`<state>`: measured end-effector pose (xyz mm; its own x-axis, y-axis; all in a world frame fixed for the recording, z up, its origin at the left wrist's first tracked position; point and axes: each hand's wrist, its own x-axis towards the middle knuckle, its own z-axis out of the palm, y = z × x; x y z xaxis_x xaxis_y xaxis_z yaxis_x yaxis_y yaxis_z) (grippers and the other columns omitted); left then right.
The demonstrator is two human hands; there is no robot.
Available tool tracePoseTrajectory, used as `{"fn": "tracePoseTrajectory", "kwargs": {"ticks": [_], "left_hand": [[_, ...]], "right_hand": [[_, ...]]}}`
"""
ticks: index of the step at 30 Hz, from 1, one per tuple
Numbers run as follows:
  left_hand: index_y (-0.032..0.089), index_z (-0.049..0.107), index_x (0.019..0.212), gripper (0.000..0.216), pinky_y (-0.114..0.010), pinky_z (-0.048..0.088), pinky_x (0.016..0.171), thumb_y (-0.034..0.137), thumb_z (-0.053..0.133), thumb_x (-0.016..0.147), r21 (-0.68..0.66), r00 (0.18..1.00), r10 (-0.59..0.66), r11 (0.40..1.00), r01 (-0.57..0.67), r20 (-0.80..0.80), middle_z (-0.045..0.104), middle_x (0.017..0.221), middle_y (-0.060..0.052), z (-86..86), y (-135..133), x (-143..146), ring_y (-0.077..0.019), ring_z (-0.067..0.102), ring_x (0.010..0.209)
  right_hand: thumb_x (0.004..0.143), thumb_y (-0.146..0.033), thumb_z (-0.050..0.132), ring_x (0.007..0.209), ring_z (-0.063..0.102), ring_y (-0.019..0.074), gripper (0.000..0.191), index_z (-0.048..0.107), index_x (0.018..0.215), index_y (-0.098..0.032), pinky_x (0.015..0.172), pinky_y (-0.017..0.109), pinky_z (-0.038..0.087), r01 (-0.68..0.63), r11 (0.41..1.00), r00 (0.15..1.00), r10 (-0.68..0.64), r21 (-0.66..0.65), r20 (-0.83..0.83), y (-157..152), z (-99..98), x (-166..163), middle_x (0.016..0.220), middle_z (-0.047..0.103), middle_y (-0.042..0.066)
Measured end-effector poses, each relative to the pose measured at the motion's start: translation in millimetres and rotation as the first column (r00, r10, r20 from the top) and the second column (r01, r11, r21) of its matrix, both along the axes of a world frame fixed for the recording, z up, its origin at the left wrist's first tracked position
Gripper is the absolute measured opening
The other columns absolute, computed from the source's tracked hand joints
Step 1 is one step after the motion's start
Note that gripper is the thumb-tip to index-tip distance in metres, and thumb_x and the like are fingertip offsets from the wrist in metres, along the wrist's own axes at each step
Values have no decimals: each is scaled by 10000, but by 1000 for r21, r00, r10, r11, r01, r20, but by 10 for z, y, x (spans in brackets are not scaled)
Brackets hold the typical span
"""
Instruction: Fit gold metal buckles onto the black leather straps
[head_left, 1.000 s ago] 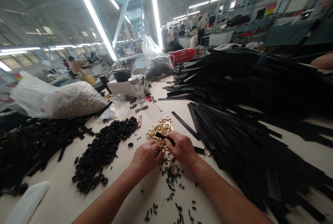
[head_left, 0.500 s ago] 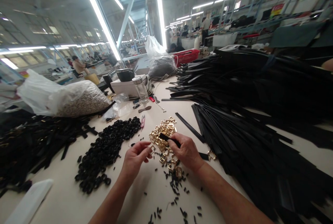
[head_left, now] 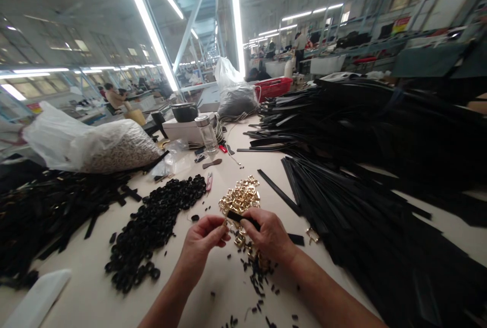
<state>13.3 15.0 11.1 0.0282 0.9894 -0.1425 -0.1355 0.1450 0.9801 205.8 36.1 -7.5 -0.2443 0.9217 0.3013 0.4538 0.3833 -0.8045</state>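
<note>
My right hand (head_left: 271, 236) pinches the end of a thin black strap (head_left: 243, 219) that runs under the palm and out to the right. My left hand (head_left: 203, 243) is closed in a pinch right at the strap's tip, probably on a small gold buckle that I cannot make out clearly. Both hands hover just over a heap of gold buckles (head_left: 239, 198) on the cream table (head_left: 95, 292). A pile of black rings (head_left: 155, 221) lies left of the hands. Small black loops (head_left: 258, 277) are scattered below my wrists.
Long black straps (head_left: 361, 206) are heaped high along the right. More black strap pieces (head_left: 49, 206) lie far left, behind them a white bag of parts (head_left: 95, 148). A clear jar (head_left: 207, 132), a white box, a red basket (head_left: 274, 87) stand at the back. People work at distant tables.
My left hand left the buckle heap, drew back toward me, then came up to the strap tip in a pinch. The right hand kept its hold on the strap.
</note>
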Motion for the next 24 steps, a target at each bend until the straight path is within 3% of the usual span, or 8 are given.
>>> {"fn": "tracePoseTrajectory", "kwargs": {"ticks": [4,6,8,10,12,17,21,24], "left_hand": [[164,717,917,336,-208,500,590,352,842,669,10,997,83,997,-83,-10,703,772,-34,4,42,-20,-133,648,660],[170,714,976,380,-223,515,610,355,839,669,36,992,121,992,-120,-27,707,798,-40,1,70,-49,-145,656,681],[175,713,999,391,-232,523,623,352,834,673,72,990,134,989,-131,-42,709,809,-41,-1,84,-66,-151,657,696],[183,717,969,361,-231,525,632,347,835,670,114,990,134,985,-129,-36,707,797,-28,1,77,-61,-148,651,696],[191,714,928,318,-234,528,653,339,833,672,150,991,134,980,-130,-18,706,777,-15,2,51,-40,-148,648,698],[191,693,884,211,-220,516,629,311,790,740,236,996,86,968,-80,-14,696,757,-13,-7,-22,33,-128,607,655],[202,679,858,148,-229,530,663,262,773,761,326,997,76,942,-75,12,684,915,-25,-6,-50,81,-130,609,713],[196,680,854,127,-257,536,743,250,762,773,359,998,60,931,-66,26,667,988,-47,10,-79,96,-161,626,818]], "right_hand": [[865,-258,527,656,550,138,151,636,786,-191,640,253,414,-4,999,992,-2,-46,-124,-3,23,-11,698,607,0],[845,-258,525,571,511,118,161,590,718,-183,559,236,402,-49,989,972,15,-142,-233,-5,48,-9,625,549,-18],[820,-266,527,488,478,100,148,555,702,-181,475,218,382,-180,940,934,71,-290,-349,-22,77,-16,593,535,-29],[800,-274,531,436,466,88,124,550,723,-179,415,201,360,-314,853,895,119,-417,-429,-56,103,-38,596,568,-27],[784,-279,542,411,463,78,117,553,733,-174,382,183,332,-375,789,876,131,-486,-464,-91,119,-71,600,594,-20],[770,-333,593,388,420,51,192,543,704,-161,374,162,307,-475,731,771,77,-490,-632,-116,121,-129,567,570,-27],[774,-371,625,394,418,43,238,547,723,-153,371,154,286,-548,701,666,35,-457,-745,-105,98,-146,594,580,-18],[767,-392,639,391,409,41,259,541,740,-154,363,151,267,-565,684,635,4,-461,-773,-106,85,-160,594,576,-19]]}}
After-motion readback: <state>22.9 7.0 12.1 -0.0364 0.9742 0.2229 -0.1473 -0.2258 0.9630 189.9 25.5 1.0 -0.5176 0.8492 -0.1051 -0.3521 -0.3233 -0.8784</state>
